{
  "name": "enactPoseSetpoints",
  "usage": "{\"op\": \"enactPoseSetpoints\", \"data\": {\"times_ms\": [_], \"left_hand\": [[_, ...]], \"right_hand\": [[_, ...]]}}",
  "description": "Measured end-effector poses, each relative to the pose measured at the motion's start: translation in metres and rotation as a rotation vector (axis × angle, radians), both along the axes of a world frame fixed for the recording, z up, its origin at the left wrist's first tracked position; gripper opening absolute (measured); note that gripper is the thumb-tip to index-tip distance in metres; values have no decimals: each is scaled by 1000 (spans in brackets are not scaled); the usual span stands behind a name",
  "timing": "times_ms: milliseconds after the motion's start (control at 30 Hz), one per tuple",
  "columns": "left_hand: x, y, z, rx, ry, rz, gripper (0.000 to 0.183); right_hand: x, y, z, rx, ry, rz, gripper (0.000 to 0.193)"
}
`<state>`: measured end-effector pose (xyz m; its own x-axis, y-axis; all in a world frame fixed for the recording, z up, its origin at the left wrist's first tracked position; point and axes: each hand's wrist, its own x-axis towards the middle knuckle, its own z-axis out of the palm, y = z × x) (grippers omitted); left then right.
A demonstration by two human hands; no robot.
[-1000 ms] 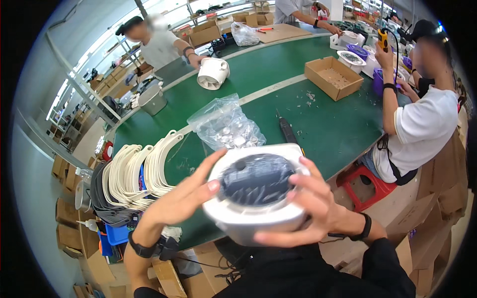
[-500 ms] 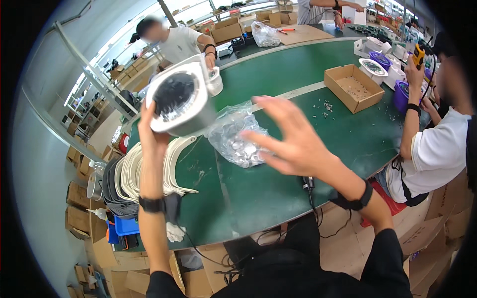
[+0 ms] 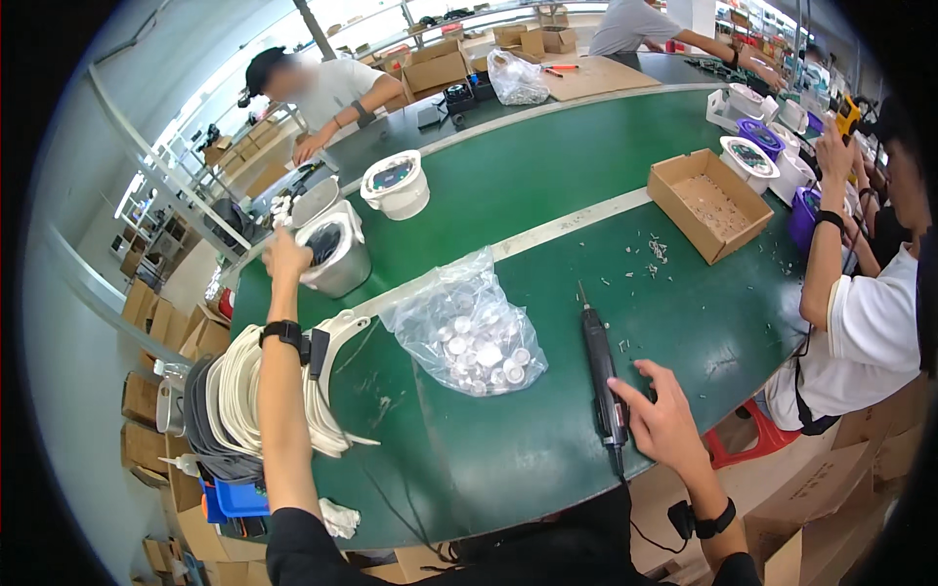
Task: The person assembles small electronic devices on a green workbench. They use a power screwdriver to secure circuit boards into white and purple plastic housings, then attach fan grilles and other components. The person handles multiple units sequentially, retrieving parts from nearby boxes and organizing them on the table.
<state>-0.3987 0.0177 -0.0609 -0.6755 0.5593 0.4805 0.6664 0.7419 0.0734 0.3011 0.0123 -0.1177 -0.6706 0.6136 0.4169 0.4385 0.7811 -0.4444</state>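
A white appliance housing (image 3: 344,266) with a dark round inside and a raised lid (image 3: 317,202) stands at the table's left edge. My left hand (image 3: 285,257) is closed at its left rim, with the fingertips partly hidden. My right hand (image 3: 666,418) has its fingers apart, the index finger at the side of a black electric screwdriver (image 3: 602,376) lying on the green table. Between my hands lies a clear plastic bag (image 3: 459,327) of small round white parts. Farther back is another white housing (image 3: 398,190) with a circuit board on top.
Cream curved strips (image 3: 242,391) are stacked beside my left forearm. An open cardboard box (image 3: 708,207) and scattered screws (image 3: 658,249) are at the right. Co-workers sit at the right and stand across the table (image 3: 508,215). The screwdriver's cord hangs over the front edge.
The housing in my left hand has come down from the air onto the table at the left. My right hand has moved down and right to the screwdriver. The far co-worker's hand has left the other housing.
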Motion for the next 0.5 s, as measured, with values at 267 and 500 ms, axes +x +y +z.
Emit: {"op": "enactPoseSetpoints", "data": {"times_ms": [267, 500], "left_hand": [[93, 188, 31, -229, -380, -177, 120], [104, 241, -25, -75, -418, -35, 125]], "right_hand": [[-7, -2, 1, 100, -201, 66, 64], [4, 6, -12, 78, -194, 124, 68]]}}
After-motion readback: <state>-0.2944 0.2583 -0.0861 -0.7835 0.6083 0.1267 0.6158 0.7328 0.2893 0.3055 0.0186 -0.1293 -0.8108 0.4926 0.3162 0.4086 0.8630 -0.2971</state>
